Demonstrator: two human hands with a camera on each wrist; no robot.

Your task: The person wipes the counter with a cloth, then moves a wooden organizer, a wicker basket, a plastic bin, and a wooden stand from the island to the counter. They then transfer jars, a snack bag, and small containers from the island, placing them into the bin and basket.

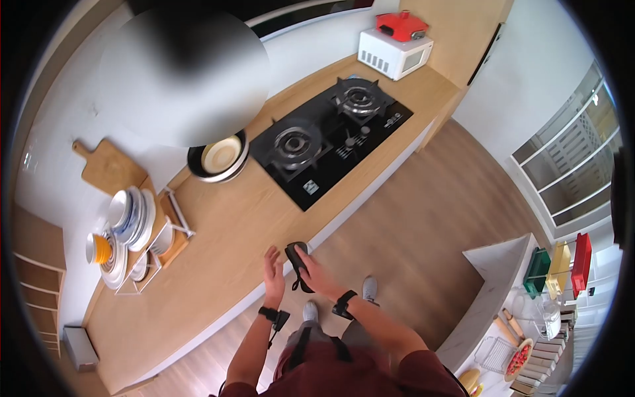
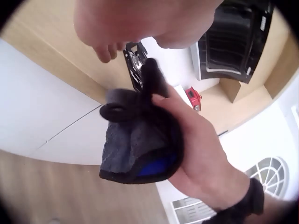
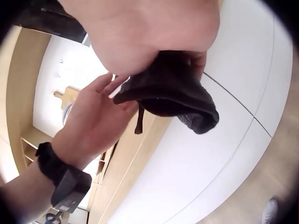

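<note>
A dark fabric pouch [image 1: 299, 266] with a small loop hangs over the counter's front edge. My right hand [image 1: 320, 278] grips it from the right side. In the left wrist view, the pouch [image 2: 135, 144] shows an open end with a blue lining, and the right hand [image 2: 205, 149] wraps round its far side. My left hand [image 1: 274, 278] is just left of the pouch, fingers extended and holding nothing. The right wrist view has the left hand [image 3: 96, 119] beside the pouch [image 3: 173, 88], its fingertips partly hidden behind the pouch; whether they touch it I cannot tell.
The wooden counter [image 1: 231, 231] carries a black gas stove [image 1: 331, 142], stacked pans [image 1: 221, 157] and a dish rack [image 1: 159, 248] with plates. A white microwave [image 1: 395, 55] with a red pot [image 1: 402, 26] stands at the far end. Behind on the right is another counter [image 1: 483, 317].
</note>
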